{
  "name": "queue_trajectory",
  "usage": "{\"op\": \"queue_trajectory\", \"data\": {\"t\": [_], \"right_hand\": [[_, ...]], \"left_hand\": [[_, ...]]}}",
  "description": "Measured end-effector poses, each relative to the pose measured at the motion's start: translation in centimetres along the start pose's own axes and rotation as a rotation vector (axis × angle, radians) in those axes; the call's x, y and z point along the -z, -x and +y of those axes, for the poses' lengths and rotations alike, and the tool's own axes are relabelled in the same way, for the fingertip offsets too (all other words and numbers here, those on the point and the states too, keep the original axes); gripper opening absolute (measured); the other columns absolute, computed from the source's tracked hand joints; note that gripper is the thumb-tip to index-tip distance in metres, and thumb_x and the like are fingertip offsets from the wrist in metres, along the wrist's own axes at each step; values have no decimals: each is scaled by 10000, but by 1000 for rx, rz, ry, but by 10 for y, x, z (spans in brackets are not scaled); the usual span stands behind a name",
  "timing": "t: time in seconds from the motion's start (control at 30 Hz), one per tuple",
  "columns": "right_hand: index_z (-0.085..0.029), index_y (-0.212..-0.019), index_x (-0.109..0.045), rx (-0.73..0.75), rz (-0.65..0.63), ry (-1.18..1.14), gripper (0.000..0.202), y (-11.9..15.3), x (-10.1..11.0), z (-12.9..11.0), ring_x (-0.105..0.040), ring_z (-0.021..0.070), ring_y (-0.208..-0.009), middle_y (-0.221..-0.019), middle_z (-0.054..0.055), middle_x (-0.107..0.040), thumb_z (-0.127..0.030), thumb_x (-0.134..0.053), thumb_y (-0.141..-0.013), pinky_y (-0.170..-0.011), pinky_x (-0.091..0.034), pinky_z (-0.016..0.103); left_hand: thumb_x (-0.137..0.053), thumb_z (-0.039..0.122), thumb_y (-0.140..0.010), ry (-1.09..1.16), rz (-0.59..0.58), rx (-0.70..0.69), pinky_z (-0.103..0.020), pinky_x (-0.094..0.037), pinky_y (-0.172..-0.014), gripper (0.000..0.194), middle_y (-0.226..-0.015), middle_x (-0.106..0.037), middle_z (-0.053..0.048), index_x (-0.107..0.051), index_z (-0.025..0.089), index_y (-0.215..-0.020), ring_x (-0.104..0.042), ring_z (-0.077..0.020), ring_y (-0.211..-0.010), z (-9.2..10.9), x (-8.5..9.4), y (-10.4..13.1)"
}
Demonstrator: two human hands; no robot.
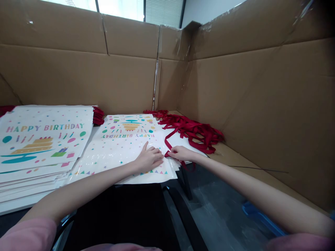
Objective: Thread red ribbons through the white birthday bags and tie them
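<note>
Birthday bag [125, 146] flat under open left hand [149, 158]; right hand [180, 152] at 3 o'clock, pinching red ribbon [193, 130]; bag stack [39, 143] at 9 o'clock.

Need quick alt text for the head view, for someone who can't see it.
Two bare hands meet at the right edge of a flat birthday bag: the left hand presses on it, the right hand pinches a red ribbon from a loose pile. A stack of matching bags lies to the left, with cardboard walls around.
</note>
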State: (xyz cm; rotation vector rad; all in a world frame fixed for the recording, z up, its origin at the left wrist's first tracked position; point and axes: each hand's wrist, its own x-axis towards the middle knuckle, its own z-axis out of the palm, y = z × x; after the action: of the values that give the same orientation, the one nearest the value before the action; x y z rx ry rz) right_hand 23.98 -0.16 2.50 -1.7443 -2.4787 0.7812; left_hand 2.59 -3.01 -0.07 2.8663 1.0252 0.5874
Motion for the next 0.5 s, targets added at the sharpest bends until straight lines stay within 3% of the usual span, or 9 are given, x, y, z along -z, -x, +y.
{"op": "queue_trajectory", "data": {"t": [0.13, 0.27, 0.5], "right_hand": [[-153, -646, -496, -4, -77, -91, 368, 7, 3, 11, -459, 100, -484, -571, 17, -562, -481, -517, -810, -474, -313, 208], [-149, -671, -514, 68, -21, -29, 326, 6, 2, 17, -440, 100, -509, -588, 13, -547, -447, -521, -805, -472, -292, 206], [-131, -817, -626, 117, 65, 79, 245, -1, 0, 8, -540, 158, -703, -815, 67, -638, -366, -560, -799, -584, -341, 214]], "left_hand": [[-440, 359, -920, 14, -16, 9, -553, -39, -1096, 231, -1047, -604, -21, -622, 252, -1013, -508, -185, -1045, 0, 1, 0], [-447, 377, -912, 45, -30, 40, -539, -58, -1102, 236, -1075, -600, -27, -599, 235, -1025, -506, -188, -1066, 0, 1, -1], [-434, 511, -877, 67, -112, 139, -554, -92, -1092, 507, -1384, -415, -85, -450, 240, -1305, -352, -260, -1277, -7, 2, -4]]}}
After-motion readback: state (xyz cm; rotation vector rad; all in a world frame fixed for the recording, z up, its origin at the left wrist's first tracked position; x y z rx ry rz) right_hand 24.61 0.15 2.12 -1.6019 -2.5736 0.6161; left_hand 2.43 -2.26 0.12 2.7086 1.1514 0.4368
